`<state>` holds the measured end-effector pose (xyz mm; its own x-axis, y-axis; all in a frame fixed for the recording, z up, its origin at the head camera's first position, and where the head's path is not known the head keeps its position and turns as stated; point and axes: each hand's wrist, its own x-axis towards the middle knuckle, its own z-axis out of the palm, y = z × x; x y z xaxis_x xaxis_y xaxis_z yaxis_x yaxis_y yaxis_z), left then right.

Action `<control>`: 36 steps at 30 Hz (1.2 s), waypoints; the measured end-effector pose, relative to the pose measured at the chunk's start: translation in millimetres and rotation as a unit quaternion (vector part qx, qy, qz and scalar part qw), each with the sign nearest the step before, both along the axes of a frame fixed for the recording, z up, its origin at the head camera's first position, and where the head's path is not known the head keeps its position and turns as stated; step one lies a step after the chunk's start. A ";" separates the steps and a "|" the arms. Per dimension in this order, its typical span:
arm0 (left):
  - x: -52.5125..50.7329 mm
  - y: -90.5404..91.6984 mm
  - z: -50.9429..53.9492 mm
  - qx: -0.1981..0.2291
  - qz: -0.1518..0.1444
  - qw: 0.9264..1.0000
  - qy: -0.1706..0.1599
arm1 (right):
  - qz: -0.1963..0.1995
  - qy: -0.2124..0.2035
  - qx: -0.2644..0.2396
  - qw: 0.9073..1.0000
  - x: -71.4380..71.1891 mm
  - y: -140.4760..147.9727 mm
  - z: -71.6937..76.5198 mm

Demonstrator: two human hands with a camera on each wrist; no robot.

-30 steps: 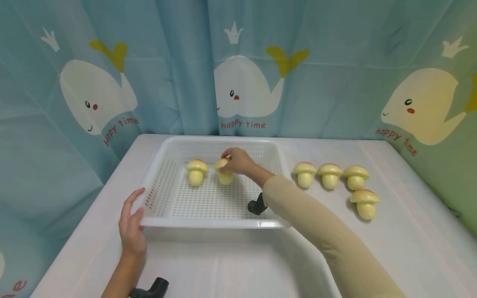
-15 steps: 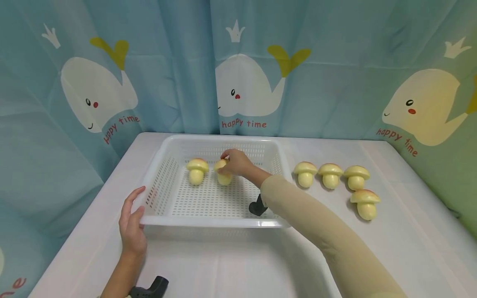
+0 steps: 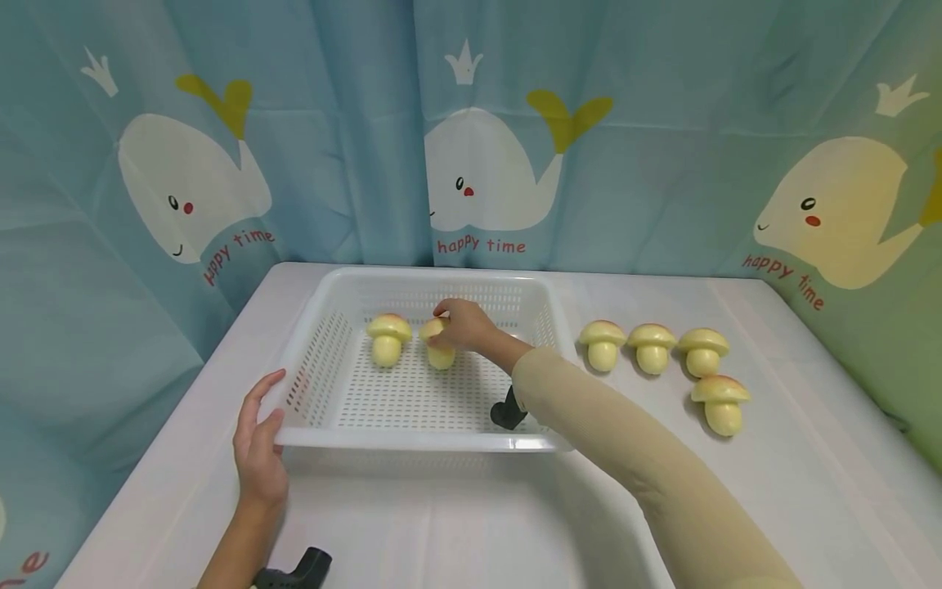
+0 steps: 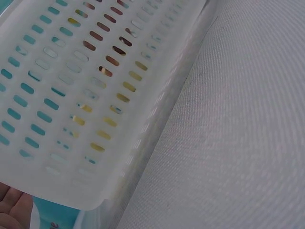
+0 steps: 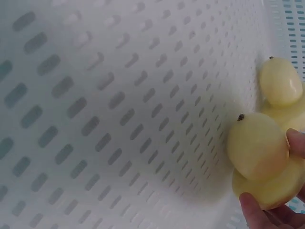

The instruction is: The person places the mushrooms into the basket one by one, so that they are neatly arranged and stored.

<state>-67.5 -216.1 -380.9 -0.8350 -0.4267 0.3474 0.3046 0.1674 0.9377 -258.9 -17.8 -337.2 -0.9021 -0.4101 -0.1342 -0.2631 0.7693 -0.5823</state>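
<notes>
Inside the white plastic basket [image 3: 412,442], my right hand [image 3: 467,325] holds a pale yellow toy mushroom [image 3: 441,357] by its cap. The right wrist view shows the fingertips and thumb pinching that held mushroom [image 5: 259,148], stem toward the camera. Just left of it a second toy mushroom [image 3: 387,339] lies in the basket. My left hand [image 3: 262,458] grips the basket's left rim near the front corner; in the left wrist view its folded fingers [image 4: 16,207] show at the lower left, beside the basket wall [image 4: 66,186].
Several more toy mushrooms lie on the white table right of the basket: three in a row, with the middle one [image 3: 652,348] among them, and one mushroom [image 3: 722,404] nearer. A blue whale-print curtain [image 3: 353,164] hangs behind. Black wrist devices [image 3: 508,409] sit on both wrists.
The right hand and its mushroom have shifted slightly left, toward the other mushroom in the basket. The left hand stays on the rim.
</notes>
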 end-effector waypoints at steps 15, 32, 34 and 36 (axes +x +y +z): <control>-0.4 -0.3 -1.7 0.005 -0.002 1.000 0.005 | -0.034 -0.001 -0.081 0.996 7.9 31.5 51.5; -0.5 0.4 -0.2 0.001 0.007 1.000 -0.011 | 0.019 -0.017 -0.175 0.984 41.5 113.1 95.5; -0.8 0.2 0.1 0.001 0.009 1.000 -0.012 | 0.015 -0.014 -0.170 0.985 40.5 119.5 93.5; -0.9 0.0 0.3 0.003 0.011 1.000 -0.012 | 0.009 -0.014 -0.170 0.985 40.0 125.9 90.9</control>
<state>-68.4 -216.1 -380.6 -0.8332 -0.4467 0.3260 0.2792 0.1690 0.9452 -219.0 108.1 -246.3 -0.8917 -0.4525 -0.0110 -0.2555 0.5233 -0.8129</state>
